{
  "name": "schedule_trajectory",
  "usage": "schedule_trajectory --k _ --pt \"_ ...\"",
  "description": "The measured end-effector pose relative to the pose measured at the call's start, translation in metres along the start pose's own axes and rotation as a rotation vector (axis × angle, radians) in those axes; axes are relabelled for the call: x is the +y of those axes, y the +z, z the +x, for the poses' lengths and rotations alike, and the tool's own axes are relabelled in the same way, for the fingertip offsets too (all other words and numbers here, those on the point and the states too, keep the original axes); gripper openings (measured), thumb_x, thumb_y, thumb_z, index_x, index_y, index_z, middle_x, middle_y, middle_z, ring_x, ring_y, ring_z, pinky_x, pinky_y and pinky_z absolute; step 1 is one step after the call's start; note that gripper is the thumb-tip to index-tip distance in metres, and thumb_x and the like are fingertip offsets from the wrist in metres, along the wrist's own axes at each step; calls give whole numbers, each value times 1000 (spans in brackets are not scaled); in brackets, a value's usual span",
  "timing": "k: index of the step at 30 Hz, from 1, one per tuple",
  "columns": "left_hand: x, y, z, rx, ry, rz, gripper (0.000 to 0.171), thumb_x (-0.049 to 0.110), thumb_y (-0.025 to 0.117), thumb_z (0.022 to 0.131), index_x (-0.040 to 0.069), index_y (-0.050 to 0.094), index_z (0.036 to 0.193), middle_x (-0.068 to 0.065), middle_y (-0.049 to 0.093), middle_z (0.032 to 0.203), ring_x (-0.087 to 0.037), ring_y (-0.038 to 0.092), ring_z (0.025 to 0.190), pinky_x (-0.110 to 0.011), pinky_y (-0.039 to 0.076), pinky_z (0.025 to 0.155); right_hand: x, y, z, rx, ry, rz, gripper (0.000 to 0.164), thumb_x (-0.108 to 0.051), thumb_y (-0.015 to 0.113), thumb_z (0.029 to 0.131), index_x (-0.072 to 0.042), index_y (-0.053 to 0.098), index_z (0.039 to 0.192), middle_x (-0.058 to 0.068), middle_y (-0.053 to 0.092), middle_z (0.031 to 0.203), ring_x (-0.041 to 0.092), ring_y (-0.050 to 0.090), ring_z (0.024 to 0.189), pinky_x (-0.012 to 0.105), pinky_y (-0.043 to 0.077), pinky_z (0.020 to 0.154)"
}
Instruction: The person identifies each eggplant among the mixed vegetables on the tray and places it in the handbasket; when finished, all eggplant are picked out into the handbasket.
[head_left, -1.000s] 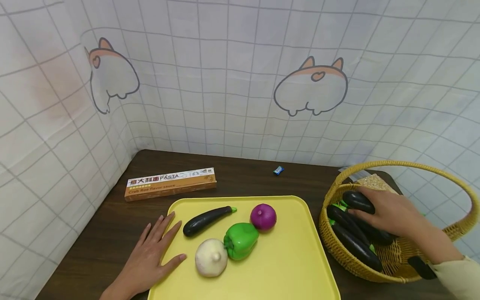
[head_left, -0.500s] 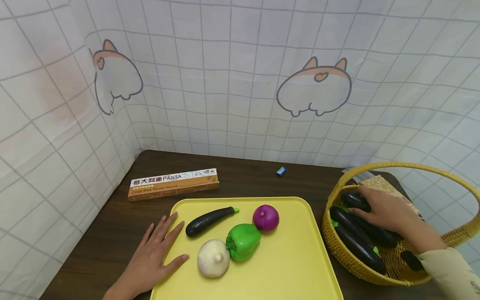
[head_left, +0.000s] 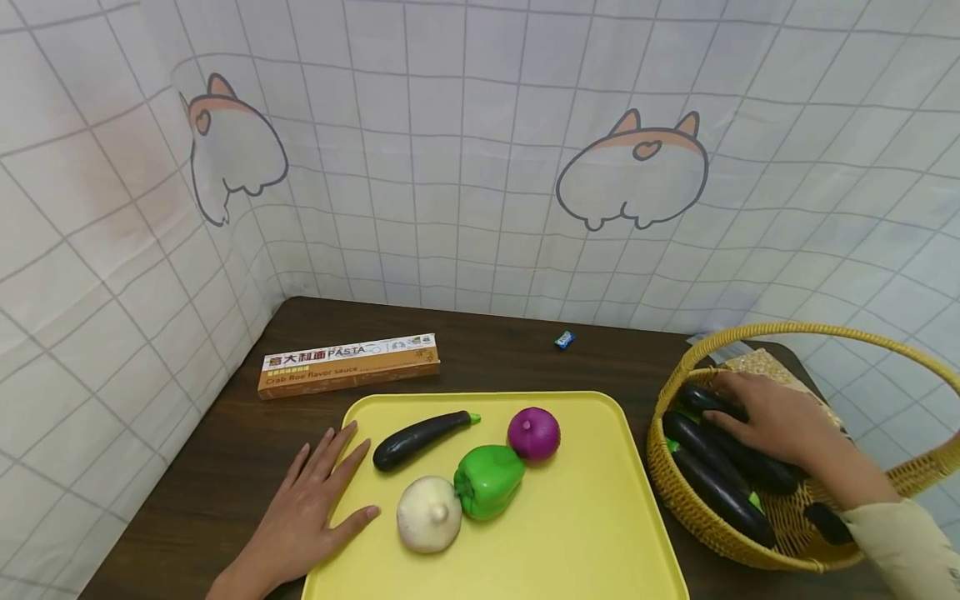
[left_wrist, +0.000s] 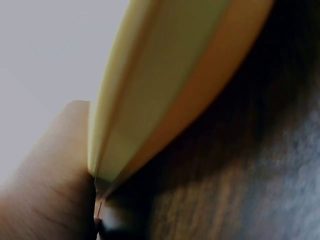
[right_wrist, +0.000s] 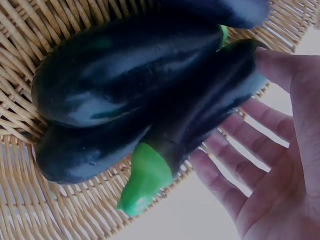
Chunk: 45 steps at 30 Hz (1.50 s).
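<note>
My left hand [head_left: 296, 512] lies with spread fingers over the left rim of a yellow tray [head_left: 585, 517], its thumb on the tray. In the left wrist view, the hand [left_wrist: 50, 170] meets the tray edge [left_wrist: 150, 85]. On the tray are an eggplant [head_left: 422, 439], a green bell pepper [head_left: 491, 482], a purple onion [head_left: 534, 434] and a whitish round vegetable [head_left: 429, 514]. My right hand [head_left: 776, 421] reaches into a wicker basket [head_left: 678, 508] of several eggplants. Thumb and fingers hold one green-capped eggplant [right_wrist: 210, 100] from both sides.
A pasta box [head_left: 348, 367] lies behind the tray at left. Near the wall is a small blue wrapped candy [head_left: 565, 340]. A bag of pale grains [head_left: 761, 367] lies behind the basket, whose tall handle [head_left: 810, 330] arches over the right arm.
The eggplant under my right hand sits slightly lower and further left in the basket. My left hand stays put on the tray. The head view has shifted a little.
</note>
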<state>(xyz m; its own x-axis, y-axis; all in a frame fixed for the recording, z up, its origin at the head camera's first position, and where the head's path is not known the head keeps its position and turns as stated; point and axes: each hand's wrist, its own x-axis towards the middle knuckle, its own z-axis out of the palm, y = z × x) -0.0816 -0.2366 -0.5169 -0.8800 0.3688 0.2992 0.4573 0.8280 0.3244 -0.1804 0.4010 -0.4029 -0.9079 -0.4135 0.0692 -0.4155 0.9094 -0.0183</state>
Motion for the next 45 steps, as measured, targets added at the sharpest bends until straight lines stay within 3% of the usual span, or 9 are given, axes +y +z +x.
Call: schedule_trajectory --k 4,9,13,20,28,34,45 --pt "0 0 1 2 3 6 82 58 69 98 12 46 162 -11 25 173 -45 23 155 -64 15 121 -7 -10 -5 50 13 -7 48 -41 79 96 -4 68 125 17 74 112 41 71 97 62 57 71" --pt "-1 0 1 4 5 12 82 59 69 97 13 46 161 -10 25 173 -44 24 155 -63 16 121 -21 -26 -10 116 -11 -10 41 -40 81 94 -8 71 118 8 75 106 33 70 92 55 58 63" --pt "-2 0 1 1 1 14 82 60 68 98 13 46 162 -10 25 173 -44 23 155 -63 15 122 -37 -36 -10 137 -52 -31 35 -40 81 94 -11 70 110 4 73 102 27 70 86 49 57 60" --pt "-2 2 -1 4 1 3 82 57 69 98 13 45 162 -11 25 173 -45 24 155 -62 14 122 -64 -47 -8 154 -122 -39 35 -39 83 93 -11 74 113 4 73 103 27 71 85 52 58 67" --pt "0 2 -2 12 1 3 82 57 70 98 12 46 162 -11 26 172 -45 24 155 -62 14 123 -94 -51 -2 258 -248 -15 24 -38 85 90 -22 70 97 -11 63 87 8 61 71 35 52 56" --pt "0 1 -2 16 2 0 82 57 70 97 11 47 161 -11 27 172 -45 25 154 -62 14 122 -121 -48 14 331 -340 7 21 -42 78 96 -23 71 99 -10 65 90 7 62 72 35 54 58" --pt "-1 0 0 10 11 8 81 58 69 98 13 46 162 -11 26 172 -45 25 155 -62 15 122 -192 -29 63 245 -469 57 28 -40 81 93 -18 70 106 -5 66 98 13 59 81 33 55 68"
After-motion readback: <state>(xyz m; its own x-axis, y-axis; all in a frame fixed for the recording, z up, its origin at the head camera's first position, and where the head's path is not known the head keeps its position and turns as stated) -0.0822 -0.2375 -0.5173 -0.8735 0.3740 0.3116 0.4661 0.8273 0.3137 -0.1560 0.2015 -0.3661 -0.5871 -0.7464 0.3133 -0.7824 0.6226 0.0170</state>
